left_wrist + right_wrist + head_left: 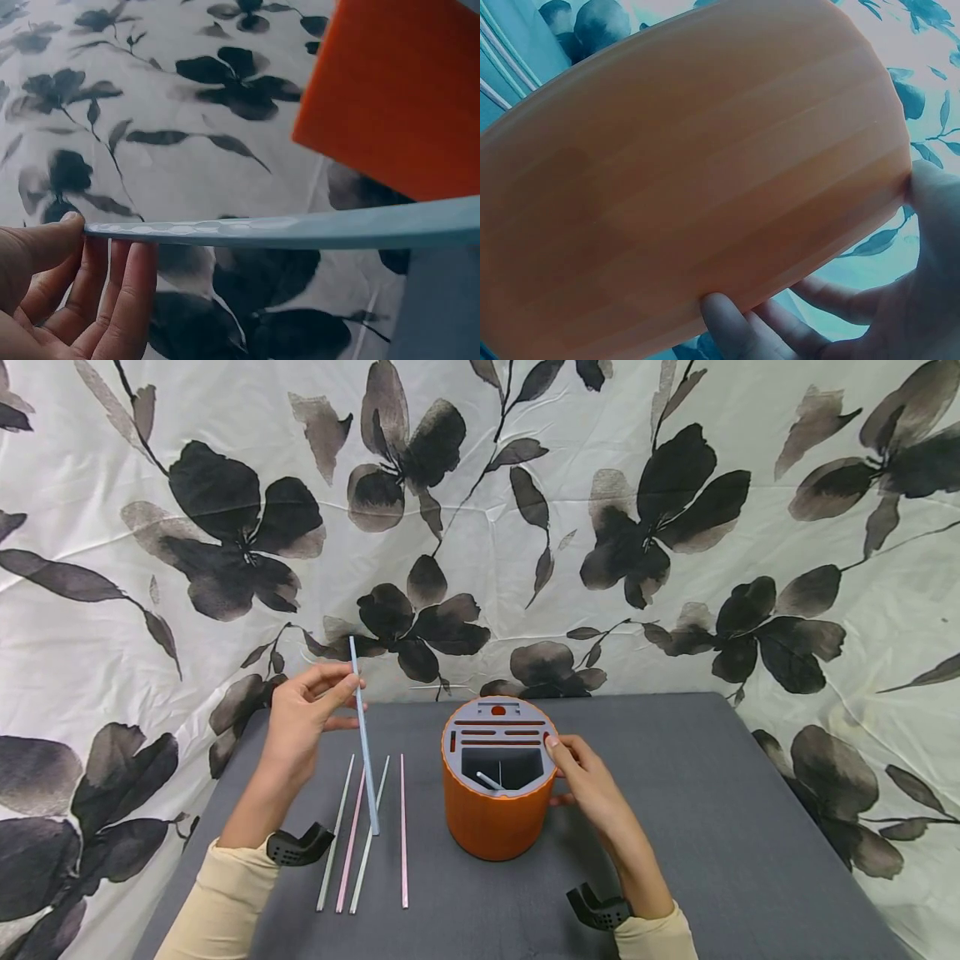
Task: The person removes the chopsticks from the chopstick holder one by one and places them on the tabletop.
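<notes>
My left hand (298, 714) pinches a light blue chopstick (365, 752) near its upper end, between thumb and fingers. It hangs at a slight tilt over the chopsticks on the table, left of an orange utensil holder (495, 827). In the left wrist view its faceted end (225, 227) lies at my fingertips. My right hand (592, 781) grips the holder's right side, thumb at the rim and fingers against the wall (705, 180). The holder stands upright, with a grey slotted insert (454, 758). Another pale chopstick (491, 781) leans inside its large front compartment.
Two pale green chopsticks (335, 835) and two pink chopsticks (403, 835) lie lengthwise on the grey table (720, 827), left of the holder. Behind the table's far edge hangs a white cloth (525, 568) with dark flowers.
</notes>
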### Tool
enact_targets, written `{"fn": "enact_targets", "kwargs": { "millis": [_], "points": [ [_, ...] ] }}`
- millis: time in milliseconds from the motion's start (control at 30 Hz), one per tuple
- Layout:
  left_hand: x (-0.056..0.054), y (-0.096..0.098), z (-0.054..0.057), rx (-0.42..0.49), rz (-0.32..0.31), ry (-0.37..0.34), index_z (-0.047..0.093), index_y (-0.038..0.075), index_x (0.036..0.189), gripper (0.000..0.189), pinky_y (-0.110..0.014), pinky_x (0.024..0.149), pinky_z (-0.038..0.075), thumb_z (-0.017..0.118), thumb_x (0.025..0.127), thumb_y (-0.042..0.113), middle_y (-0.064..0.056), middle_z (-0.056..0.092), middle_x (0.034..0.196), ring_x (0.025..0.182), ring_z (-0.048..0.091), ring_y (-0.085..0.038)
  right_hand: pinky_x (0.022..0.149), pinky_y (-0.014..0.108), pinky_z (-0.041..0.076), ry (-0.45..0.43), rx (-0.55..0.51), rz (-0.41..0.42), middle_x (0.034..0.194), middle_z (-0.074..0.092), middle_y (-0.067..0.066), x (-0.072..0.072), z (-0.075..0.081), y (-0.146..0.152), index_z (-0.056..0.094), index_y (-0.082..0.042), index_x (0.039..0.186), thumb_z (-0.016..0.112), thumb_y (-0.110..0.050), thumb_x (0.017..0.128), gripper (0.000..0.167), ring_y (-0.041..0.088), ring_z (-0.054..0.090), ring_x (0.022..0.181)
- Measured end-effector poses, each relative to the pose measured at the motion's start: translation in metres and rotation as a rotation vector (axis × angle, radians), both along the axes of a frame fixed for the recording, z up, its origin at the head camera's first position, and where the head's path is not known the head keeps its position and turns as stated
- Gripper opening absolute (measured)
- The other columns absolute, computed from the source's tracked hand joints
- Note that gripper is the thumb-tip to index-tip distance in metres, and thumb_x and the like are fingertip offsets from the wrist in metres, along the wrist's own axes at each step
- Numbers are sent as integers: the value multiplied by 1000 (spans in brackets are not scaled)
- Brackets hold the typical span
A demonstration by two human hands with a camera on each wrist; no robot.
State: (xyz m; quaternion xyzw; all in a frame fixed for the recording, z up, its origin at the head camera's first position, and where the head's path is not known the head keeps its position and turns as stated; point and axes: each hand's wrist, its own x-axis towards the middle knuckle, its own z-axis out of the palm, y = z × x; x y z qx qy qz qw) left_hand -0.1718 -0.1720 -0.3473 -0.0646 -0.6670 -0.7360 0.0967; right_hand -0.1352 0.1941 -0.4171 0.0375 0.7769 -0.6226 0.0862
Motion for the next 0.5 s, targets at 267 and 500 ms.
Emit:
{"fn": "enact_targets", "kwargs": {
  "millis": [267, 500],
  "points": [
    [-13, -27, -30, -33, 4, -206, 77, 21, 100, 4, -27, 64, 65, 75, 98, 19, 11, 79, 88, 75, 76, -8, 76, 36, 64, 4, 5, -2, 129, 56, 14, 1, -2, 1, 56, -12, 140, 52, -57, 106, 56, 32, 58, 121],
    [-20, -54, -58, -149, 95, -366, 77, 18, 110, 16, -28, 66, 66, 78, 96, 26, 17, 76, 87, 75, 76, -6, 76, 38, 65, 14, 6, 4, 130, 56, 14, 2, -3, 2, 55, -11, 140, 52, -56, 106, 56, 32, 60, 121]
  ]
}}
